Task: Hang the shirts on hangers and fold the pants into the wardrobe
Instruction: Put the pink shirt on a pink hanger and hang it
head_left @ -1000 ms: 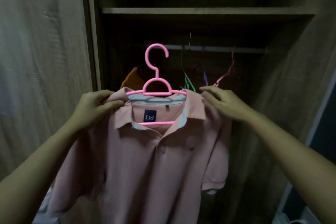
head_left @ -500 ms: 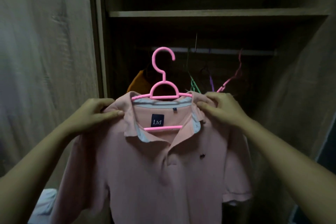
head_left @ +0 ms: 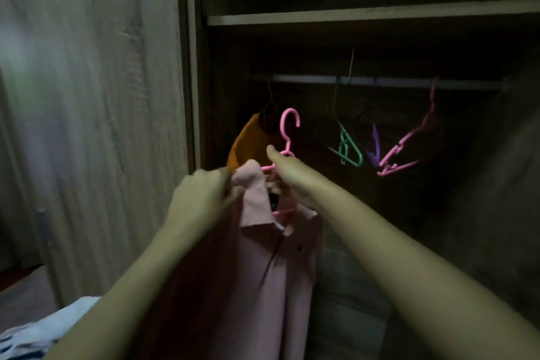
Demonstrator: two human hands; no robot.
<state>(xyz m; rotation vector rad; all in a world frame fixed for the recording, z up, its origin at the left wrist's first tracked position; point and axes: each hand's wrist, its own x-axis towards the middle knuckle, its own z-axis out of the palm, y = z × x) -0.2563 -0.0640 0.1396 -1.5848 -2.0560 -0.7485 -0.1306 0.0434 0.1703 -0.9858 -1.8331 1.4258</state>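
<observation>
Head view, frame dim and somewhat blurred. A pale pink polo shirt is held up in front of the open wooden wardrobe, draped on a bright pink plastic hanger. The shirt is turned nearly edge-on, its collar uppermost and its body hanging straight down between the forearms. A dark label shows inside the collar.

Hands: the left hand has its fingers curled into the shirt fabric at the near shoulder, beside the collar. The right hand is closed at the hanger's upper bar just below the hook, thumb raised; the exact finger placement is hidden by the hand itself. The two hands are close together, with only the collar between them.

The hanger's hook stands upright and free in the air, below the grey metal rail and not on it. It sits just in front of an orange garment already hung at the rail's left end.

To the right on the rail hang three bare hangers: a green hanger, a purple hanger and a second pink hanger, all tilted. A wooden shelf runs above the rail. A wooden door panel fills the left side. A pale cloth lies at the lower left corner.
</observation>
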